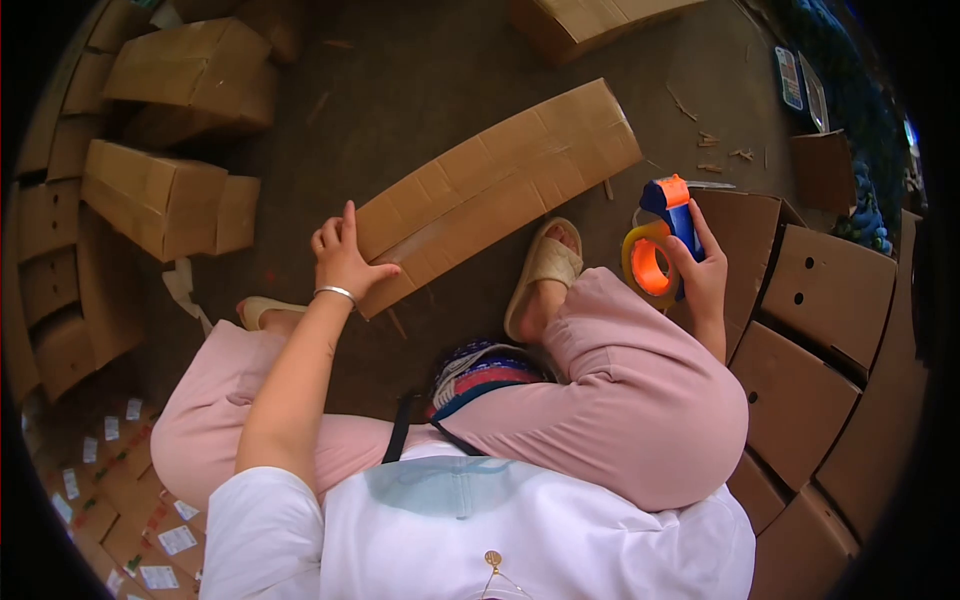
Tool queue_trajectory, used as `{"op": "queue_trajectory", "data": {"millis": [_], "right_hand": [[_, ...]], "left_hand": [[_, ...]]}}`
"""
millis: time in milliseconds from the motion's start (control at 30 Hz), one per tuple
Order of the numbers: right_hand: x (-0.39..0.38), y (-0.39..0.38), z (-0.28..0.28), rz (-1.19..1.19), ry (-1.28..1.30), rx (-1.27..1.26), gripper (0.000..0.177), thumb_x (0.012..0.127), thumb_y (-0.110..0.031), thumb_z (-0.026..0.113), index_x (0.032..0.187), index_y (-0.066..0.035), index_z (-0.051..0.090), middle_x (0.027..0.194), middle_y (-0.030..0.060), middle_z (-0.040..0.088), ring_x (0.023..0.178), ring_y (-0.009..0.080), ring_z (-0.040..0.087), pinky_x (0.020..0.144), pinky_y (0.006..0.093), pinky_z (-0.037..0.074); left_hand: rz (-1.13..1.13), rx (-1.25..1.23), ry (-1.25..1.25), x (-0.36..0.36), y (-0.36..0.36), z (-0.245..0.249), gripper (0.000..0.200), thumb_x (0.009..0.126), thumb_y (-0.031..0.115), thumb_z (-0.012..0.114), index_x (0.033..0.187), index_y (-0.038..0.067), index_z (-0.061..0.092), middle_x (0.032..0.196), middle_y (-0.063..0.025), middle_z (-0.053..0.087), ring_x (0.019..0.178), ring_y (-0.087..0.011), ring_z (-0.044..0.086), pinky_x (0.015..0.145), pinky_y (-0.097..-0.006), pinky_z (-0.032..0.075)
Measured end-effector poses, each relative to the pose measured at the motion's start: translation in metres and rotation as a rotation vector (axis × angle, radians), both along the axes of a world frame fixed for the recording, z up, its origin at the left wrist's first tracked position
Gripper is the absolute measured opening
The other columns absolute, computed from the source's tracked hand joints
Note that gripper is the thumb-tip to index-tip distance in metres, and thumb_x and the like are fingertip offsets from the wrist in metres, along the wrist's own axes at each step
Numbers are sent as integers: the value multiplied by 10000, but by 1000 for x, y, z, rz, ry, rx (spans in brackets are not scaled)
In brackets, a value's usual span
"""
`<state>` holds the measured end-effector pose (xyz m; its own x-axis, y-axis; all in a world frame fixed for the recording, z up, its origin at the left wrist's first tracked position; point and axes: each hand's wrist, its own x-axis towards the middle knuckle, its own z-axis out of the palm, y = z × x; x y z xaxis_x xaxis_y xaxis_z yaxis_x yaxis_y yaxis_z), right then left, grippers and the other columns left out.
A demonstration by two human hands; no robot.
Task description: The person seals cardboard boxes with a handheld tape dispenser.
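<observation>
A long, narrow cardboard box (500, 185) lies slantwise on the floor in front of me. On its near left end rests my left hand (345, 255), thumb and fingers spread apart over the edge. To the right of the box, my right hand (700, 270) is closed around a blue and orange tape dispenser (672, 205). A roll of yellowish tape (630, 262) with an orange core sits in the dispenser. The dispenser is held apart from the box, above the right knee. Part of its handle is hidden behind my fingers.
Stacked cardboard boxes (150, 190) stand at the left, and more boxes (830, 290) with round holes at the right. Another box (590, 20) lies at the far side. Cardboard scraps (708, 140) litter the floor. Labelled cartons (130, 500) are at lower left.
</observation>
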<state>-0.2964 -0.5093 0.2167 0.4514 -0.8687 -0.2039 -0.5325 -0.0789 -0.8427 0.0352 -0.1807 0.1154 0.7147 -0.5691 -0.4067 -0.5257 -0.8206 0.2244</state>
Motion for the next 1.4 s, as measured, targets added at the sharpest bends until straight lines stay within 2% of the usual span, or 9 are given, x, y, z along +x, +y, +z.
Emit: {"op": "queue_trajectory", "data": {"millis": [200, 333, 433, 567, 733, 900, 1033, 1100, 1400], "right_hand": [[47, -9, 49, 147, -50, -120, 639, 789, -176, 777, 1368, -62, 532, 969, 47, 657, 787, 58, 587, 729, 197, 479], [81, -12, 140, 385, 66, -199, 631, 792, -142, 776, 1366, -55, 529, 1074, 73, 666, 943, 98, 615, 864, 247, 498], [110, 6, 163, 501, -78, -188, 614, 800, -148, 771, 1360, -58, 536, 1064, 70, 667, 950, 102, 621, 880, 252, 501], [156, 50, 138, 728, -76, -100, 670, 766, -261, 810, 1358, -91, 545, 1024, 75, 680, 851, 86, 620, 795, 255, 511], [161, 96, 106, 953, 169, -328, 719, 721, -377, 806, 1365, -199, 542, 1044, 144, 698, 890, 234, 680, 829, 328, 518], [102, 87, 133, 760, 130, -178, 721, 720, -261, 815, 1379, -182, 533, 1098, 115, 691, 973, 166, 667, 884, 304, 511], [59, 88, 169, 636, -22, -165, 739, 716, -190, 822, 1382, -95, 518, 1174, 107, 662, 1039, 144, 628, 937, 298, 479], [39, 94, 188, 589, -133, -179, 742, 733, -187, 810, 1379, -7, 492, 1245, 129, 620, 1108, 159, 594, 982, 306, 448], [-7, 111, 223, 400, -450, -229, 801, 739, -195, 792, 1402, 59, 420, 1326, 164, 544, 1166, 201, 562, 1003, 339, 447]], "left_hand": [[54, -34, 6, -28, -48, -3, 1223, 543, 516, 875, 1513, 192, 204, 1401, -121, 331, 1301, -371, 289, 1016, -505, 419], [86, -13, -26, -62, -56, 9, 1188, 559, 538, 858, 1507, 209, 222, 1380, -103, 349, 1306, -338, 297, 965, -521, 439], [78, 27, -169, -100, -48, 24, 1100, 586, 531, 842, 1469, 175, 291, 1295, -98, 437, 1236, -300, 398, 966, -494, 397], [-119, -80, -240, -133, -31, 22, 907, 622, 486, 825, 1328, 85, 422, 1129, -102, 483, 1121, -266, 456, 1039, -439, 283], [-168, -38, -284, -151, -26, 20, 901, 624, 504, 819, 1313, 77, 427, 1161, -90, 470, 1132, -257, 454, 999, -439, 334], [22, -34, -17, -129, -27, 13, 987, 616, 421, 858, 1393, 103, 339, 1283, -115, 426, 1236, -321, 423, 977, -457, 443], [231, -85, 314, -94, -13, -3, 1179, 599, 405, 865, 1512, 127, 172, 1408, -172, 352, 1271, -396, 372, 1078, -445, 363], [197, -113, 266, -97, -6, -22, 1202, 606, 428, 862, 1519, 132, 139, 1423, -173, 336, 1289, -397, 346, 1092, -447, 337], [110, -118, 183, -63, -33, -16, 1292, 596, 446, 866, 1533, 89, 51, 1448, -185, 314, 1295, -383, 331, 1117, -432, 285]]}}
